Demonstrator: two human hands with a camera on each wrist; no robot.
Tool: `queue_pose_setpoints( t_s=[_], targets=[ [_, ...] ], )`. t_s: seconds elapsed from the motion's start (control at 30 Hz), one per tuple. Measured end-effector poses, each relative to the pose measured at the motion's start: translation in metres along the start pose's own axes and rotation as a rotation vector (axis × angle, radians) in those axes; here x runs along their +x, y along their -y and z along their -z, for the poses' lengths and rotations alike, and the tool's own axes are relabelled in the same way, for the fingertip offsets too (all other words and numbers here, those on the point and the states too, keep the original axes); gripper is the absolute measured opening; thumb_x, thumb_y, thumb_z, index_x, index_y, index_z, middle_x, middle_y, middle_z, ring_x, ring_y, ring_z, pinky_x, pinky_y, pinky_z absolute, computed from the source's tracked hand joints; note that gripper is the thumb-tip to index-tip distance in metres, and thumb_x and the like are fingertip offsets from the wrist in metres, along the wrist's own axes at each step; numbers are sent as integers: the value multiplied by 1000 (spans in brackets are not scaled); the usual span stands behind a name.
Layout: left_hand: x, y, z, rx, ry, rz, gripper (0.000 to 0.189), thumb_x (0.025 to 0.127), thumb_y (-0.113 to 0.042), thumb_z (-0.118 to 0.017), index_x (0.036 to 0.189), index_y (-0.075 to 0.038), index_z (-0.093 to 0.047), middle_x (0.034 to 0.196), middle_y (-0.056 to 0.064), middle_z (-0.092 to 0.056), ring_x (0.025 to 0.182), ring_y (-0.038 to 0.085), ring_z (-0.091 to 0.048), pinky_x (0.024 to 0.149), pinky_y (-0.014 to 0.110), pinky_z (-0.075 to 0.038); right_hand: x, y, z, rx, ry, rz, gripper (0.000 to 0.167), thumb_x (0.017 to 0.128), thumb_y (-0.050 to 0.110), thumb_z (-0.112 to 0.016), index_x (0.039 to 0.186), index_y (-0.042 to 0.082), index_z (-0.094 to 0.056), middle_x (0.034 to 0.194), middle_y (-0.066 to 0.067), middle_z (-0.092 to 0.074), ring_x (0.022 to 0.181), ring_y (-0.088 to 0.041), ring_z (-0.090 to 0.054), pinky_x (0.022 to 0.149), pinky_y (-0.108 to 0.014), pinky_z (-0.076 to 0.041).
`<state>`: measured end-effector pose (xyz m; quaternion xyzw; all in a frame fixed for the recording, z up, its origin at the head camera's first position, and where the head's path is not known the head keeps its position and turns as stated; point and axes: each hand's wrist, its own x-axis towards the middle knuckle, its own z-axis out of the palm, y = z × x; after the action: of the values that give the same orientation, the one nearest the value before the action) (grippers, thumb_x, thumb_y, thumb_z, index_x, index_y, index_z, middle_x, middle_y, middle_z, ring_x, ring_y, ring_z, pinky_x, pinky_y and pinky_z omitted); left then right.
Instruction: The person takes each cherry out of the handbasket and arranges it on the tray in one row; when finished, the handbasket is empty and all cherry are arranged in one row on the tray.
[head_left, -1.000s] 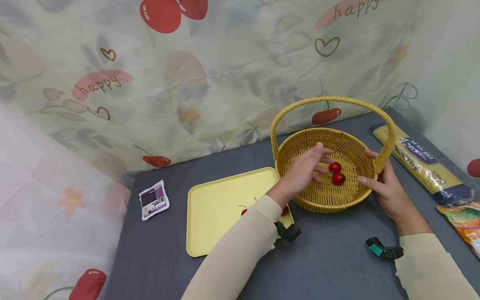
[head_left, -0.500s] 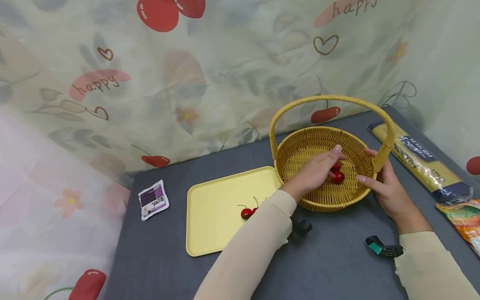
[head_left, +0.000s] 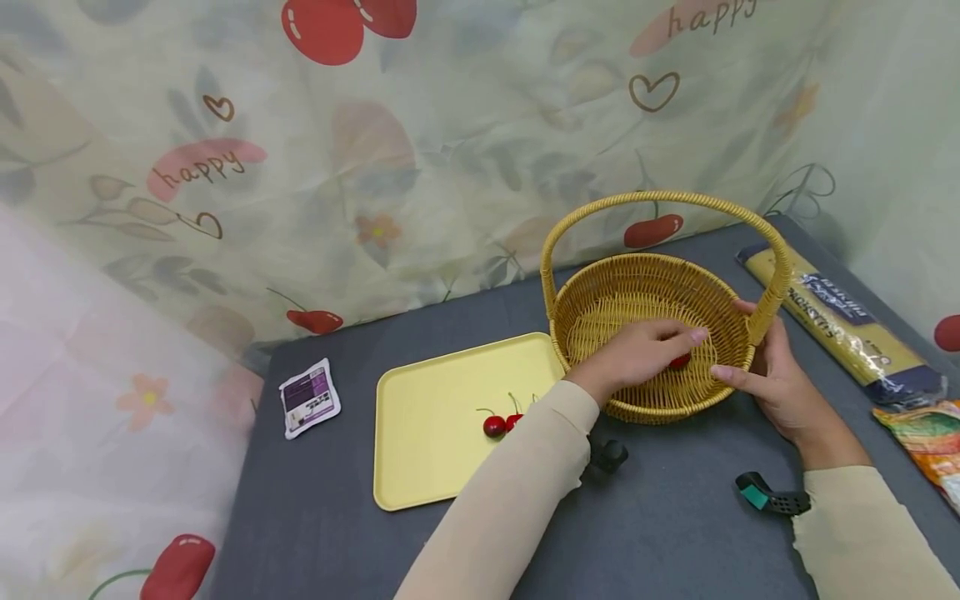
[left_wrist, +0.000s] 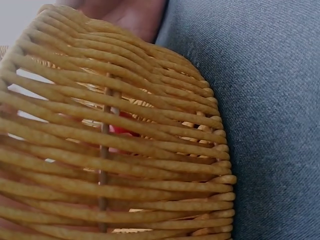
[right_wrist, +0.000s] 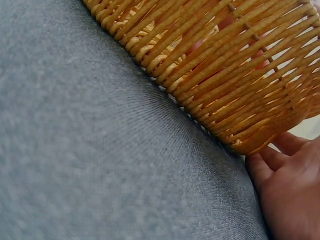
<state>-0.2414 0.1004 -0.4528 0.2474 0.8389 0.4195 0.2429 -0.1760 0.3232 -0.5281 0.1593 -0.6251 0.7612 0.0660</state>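
A round woven wicker basket [head_left: 622, 283] with a tall arched handle stands on the grey-covered table. My left hand [head_left: 637, 354] reaches down inside it, over the cherries on its floor. One red cherry [head_left: 680, 361] shows below the thumb; the other is hidden behind the hand. The left fingertips are out of sight, so a grip cannot be made out. At the basket's right side my right hand [head_left: 780, 387] holds the rim, thumb inside and fingers outside. In the left wrist view, a bit of red cherry [left_wrist: 124, 125] shows through the weave.
Left of the basket lies a yellow tray [head_left: 420, 417] with stemmed cherries [head_left: 494, 427], partly covered by the left sleeve. A purple-and-white packet [head_left: 310, 398] lies farther left. A long pasta packet [head_left: 847, 325] and an orange bag [head_left: 930, 450] lie right. Patterned cloth hangs behind.
My left hand has moved right and down inside the basket, onto the cherries, and now covers most of them. Tray cherries have come into view. The right hand stays on the basket's rim.
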Motion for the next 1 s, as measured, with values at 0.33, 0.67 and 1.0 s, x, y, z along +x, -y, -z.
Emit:
queue_pose_setpoints(
  t_s=[0.33, 0.67, 1.0],
  targets=[
    [10, 6, -5, 318, 70, -38, 29, 100, -15, -82, 128, -23, -81, 122, -12, -72, 113, 2, -60, 95, 16, -46, -1, 0, 1, -35, 6, -36, 89, 96, -19, -61, 166, 15, -20, 159, -19, -26, 138, -20, -48, 95, -21, -54],
    [5, 6, -3, 162, -23, -71, 24, 106, -12, -73, 128, -19, -78, 117, -13, -69, 104, 1, -60, 88, 16, -47, 0, 0, 1, -40, 4, -46, 89, 96, -19, -61, 167, 15, -19, 159, -20, -26, 138, -19, -49, 96, -21, -53],
    [-3, 6, 3, -176, -180, -125, 16, 105, -13, -71, 121, -11, -74, 108, -8, -68, 93, 7, -65, 81, 22, -55, -1, 0, 0, -59, -15, -62, 90, 95, -16, -63, 167, 15, -19, 160, -21, -26, 138, -20, -49, 98, -20, -52]
  ],
)
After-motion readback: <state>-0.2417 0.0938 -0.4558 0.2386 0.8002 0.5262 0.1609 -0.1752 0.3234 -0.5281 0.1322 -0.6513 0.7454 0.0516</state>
